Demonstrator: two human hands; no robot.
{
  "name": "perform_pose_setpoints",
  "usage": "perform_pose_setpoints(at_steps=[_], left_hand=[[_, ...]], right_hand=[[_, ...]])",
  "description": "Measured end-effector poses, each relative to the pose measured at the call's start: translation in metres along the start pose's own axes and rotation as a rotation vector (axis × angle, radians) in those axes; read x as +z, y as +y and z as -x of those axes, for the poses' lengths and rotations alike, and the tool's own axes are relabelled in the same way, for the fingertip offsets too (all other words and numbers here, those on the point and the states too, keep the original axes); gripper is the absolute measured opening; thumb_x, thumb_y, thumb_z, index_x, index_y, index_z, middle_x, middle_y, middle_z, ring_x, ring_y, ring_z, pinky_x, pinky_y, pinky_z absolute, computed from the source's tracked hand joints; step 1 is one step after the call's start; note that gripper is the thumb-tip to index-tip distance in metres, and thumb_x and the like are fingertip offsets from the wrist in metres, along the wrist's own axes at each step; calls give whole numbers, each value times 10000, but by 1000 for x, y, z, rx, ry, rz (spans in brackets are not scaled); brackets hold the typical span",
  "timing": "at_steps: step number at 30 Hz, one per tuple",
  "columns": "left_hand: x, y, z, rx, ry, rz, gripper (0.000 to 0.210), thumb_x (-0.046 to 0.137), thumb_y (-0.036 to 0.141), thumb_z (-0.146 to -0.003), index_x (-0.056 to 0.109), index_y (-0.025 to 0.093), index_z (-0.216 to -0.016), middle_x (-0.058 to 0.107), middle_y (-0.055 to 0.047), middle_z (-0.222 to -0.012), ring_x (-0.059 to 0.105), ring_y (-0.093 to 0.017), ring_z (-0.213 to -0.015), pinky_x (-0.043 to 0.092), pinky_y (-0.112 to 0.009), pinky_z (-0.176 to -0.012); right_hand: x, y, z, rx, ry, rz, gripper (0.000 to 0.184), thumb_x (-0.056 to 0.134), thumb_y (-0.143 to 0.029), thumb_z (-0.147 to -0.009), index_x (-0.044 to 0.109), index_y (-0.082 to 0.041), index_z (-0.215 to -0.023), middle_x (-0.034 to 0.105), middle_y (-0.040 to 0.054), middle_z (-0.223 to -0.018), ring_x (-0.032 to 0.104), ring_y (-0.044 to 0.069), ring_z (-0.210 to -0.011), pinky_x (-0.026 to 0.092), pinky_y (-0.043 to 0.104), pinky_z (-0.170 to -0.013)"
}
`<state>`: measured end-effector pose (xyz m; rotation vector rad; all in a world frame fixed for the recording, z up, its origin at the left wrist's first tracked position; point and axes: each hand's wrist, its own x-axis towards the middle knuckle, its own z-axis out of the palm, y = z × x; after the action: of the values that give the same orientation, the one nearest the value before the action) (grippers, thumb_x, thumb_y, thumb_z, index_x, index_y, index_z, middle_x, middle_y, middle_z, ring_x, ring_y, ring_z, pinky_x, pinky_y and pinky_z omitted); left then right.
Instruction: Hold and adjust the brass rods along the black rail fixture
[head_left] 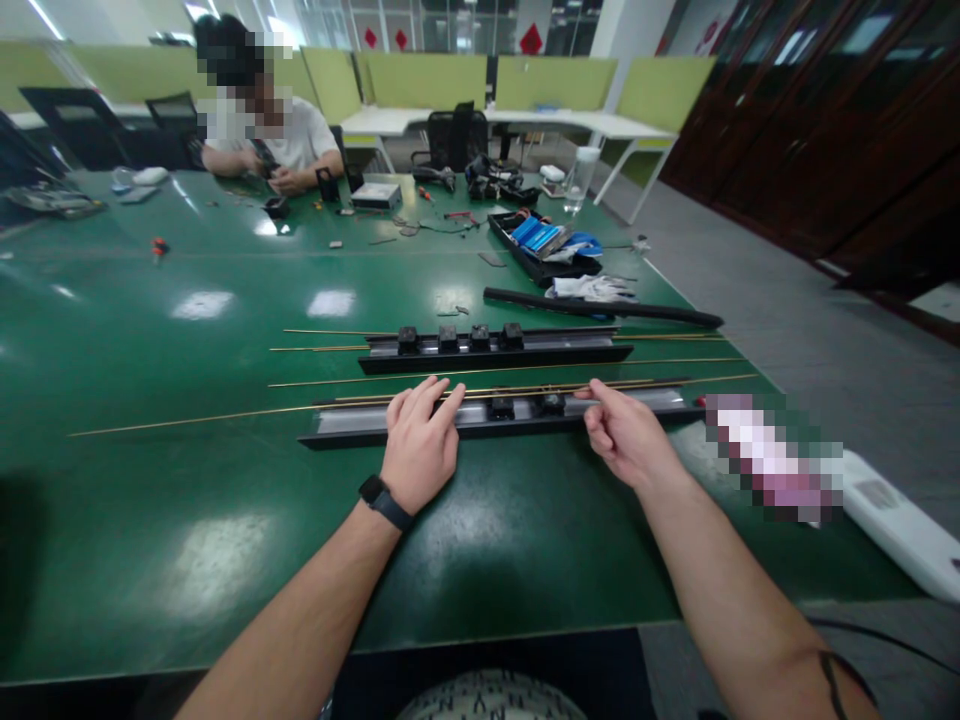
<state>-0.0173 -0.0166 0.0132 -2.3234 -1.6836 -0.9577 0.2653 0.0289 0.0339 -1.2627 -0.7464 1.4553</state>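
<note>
In front of me lies a long black channel (525,428) with a pale inner face and two small black blocks (553,402) in it. Thin brass-coloured rods (517,391) run lengthwise along its far side. My left hand (421,445) rests over the left part of the channel, fingers stretched out and slightly apart near the rods. My right hand (626,435) is closed at the channel's right part, with index finger and thumb at a thin rod; the other fingers curl in. Behind lies a second black channel (495,357) with several black blocks (448,338).
Beyond are a black tube (600,305), white gloves (592,289) and a black tray (536,265) holding blue items. A clear jug (580,180) stands at the back right. A white power strip-like bar (900,525) lies at right. A person (277,145) sits across the green table (187,370).
</note>
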Motion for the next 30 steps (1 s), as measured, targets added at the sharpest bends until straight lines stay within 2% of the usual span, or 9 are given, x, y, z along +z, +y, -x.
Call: perform_pose_setpoints(at_steps=[3, 17, 24, 30], left_hand=[[0, 0, 0, 1, -4, -6, 487, 474, 136, -947, 571, 241, -1412, 612, -110, -1420, 480, -263, -1423, 318, -491, -1177], [-1, 0, 0, 2, -8, -3, 488, 474, 139, -950, 566, 258, -1414, 617, -102, -1415, 488, -263, -1417, 323, -495, -1171], [-3, 3, -1, -11, -22, -15, 407, 505, 254, -1002, 572, 244, -1404, 615, -110, -1413, 483, -268, -1417, 307, -483, -1174], [-4, 3, -1, -8, -18, -19, 405, 509, 260, -1004, 566, 249, -1405, 614, -108, -1414, 480, -270, -1420, 300, -481, -1178]], right_hand=[[-3, -2, -1, 0, 41, -28, 219, 727, -364, -880, 666, -156, -907, 548, -45, -478, 346, 54, -282, 193, 152, -259], [-5, -1, -1, 21, 66, -27, 161, 724, -299, -834, 670, -148, -846, 526, -42, -456, 335, 60, -283, 183, 171, -259], [-1, -3, 3, 22, 14, -40, 180, 738, -313, -849, 683, -144, -877, 529, -48, -463, 338, 56, -285, 193, 159, -258], [4, -1, 5, 39, -41, 14, 230, 743, -352, -868, 684, -132, -906, 567, -29, -488, 352, 53, -289, 198, 149, -258]])
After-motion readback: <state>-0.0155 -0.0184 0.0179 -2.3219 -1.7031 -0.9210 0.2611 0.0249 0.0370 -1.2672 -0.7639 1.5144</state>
